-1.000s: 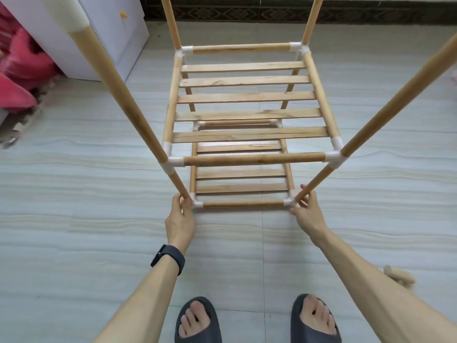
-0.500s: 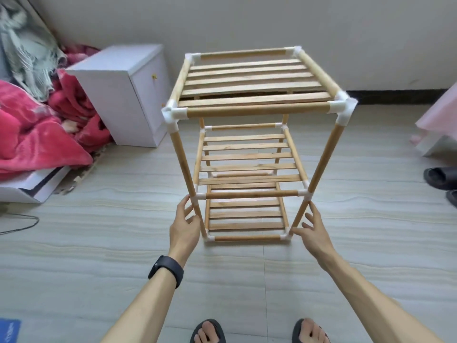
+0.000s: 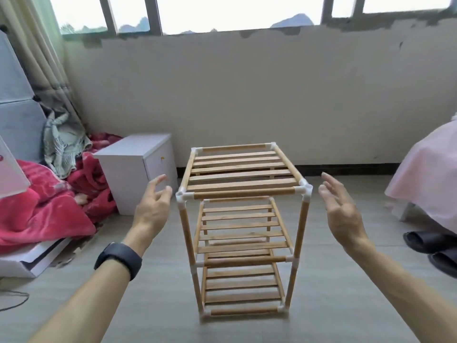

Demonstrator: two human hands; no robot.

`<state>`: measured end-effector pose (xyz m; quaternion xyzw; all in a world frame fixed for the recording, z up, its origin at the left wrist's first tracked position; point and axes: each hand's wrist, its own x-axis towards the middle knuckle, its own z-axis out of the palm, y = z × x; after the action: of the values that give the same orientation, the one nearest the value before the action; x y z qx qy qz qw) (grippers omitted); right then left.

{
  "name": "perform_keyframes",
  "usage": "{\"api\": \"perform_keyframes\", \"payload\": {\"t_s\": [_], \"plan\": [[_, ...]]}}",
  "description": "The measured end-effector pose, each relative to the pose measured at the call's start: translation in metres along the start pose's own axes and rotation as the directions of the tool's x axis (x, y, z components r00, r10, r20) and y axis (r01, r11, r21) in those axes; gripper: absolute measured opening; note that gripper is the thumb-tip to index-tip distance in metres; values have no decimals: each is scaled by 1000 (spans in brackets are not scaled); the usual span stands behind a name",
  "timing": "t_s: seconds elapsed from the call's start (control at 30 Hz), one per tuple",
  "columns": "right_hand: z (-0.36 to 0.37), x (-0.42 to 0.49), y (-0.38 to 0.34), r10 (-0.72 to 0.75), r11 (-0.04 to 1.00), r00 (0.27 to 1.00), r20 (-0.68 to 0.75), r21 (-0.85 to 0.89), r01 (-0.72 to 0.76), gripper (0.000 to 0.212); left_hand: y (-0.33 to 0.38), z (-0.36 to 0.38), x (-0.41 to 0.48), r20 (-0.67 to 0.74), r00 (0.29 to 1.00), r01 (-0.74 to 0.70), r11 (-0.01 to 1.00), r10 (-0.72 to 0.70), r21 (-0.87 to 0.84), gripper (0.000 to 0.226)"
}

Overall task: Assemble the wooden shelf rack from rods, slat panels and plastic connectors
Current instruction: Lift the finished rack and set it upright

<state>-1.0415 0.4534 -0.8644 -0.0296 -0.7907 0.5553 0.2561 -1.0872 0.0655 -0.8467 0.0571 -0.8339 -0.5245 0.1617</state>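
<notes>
Left hand [image 3: 153, 209] and right hand [image 3: 343, 211] are spread with loose fingers and grip nothing, one at each side of the top tier and clear of it. Both forearms are cut off at the lower edge. Between the hands, the three-tier wooden slat rack with white plastic corner connectors [image 3: 243, 194] stands upright on the grey floor [image 3: 148, 305], long axis vertical, rear uprights mostly hidden behind slats.
</notes>
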Motion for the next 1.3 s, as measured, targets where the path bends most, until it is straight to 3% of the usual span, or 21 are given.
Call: {"api": "perform_keyframes", "payload": {"t_s": [0.17,0.33,0.43,0.53,0.67,0.77,0.87,0.97,1.13,1.3], "plan": [[18,72,-33,-8,980,1000,21,-196,12,48,27,14,59,139,990,-1,976,-30,218,49],[72,155,-15,265,869,948,176,-470,-155,68,19,52,133,238,958,70,933,-162,352,65],[102,203,6,363,793,907,212,-582,-181,53,7,78,177,218,943,165,922,-252,351,62],[115,239,16,401,719,893,205,-674,-169,37,7,97,202,232,905,286,914,-356,288,45],[110,258,3,504,779,836,218,-532,-331,30,30,91,216,232,873,355,885,-430,301,40],[93,271,-34,635,759,728,257,-384,-526,40,77,71,228,316,758,490,818,-570,299,52],[62,292,-88,698,712,676,238,-329,-620,45,146,48,243,378,664,584,763,-645,277,61],[16,306,-158,706,707,677,206,-262,-657,43,234,22,257,433,633,573,764,-642,296,68],[-87,322,-304,713,701,687,142,-110,-705,40,404,-18,274,574,569,580,782,-589,227,42],[-202,296,-428,726,677,687,31,147,-722,26,556,-17,273,720,510,472,853,-470,223,57]]}}
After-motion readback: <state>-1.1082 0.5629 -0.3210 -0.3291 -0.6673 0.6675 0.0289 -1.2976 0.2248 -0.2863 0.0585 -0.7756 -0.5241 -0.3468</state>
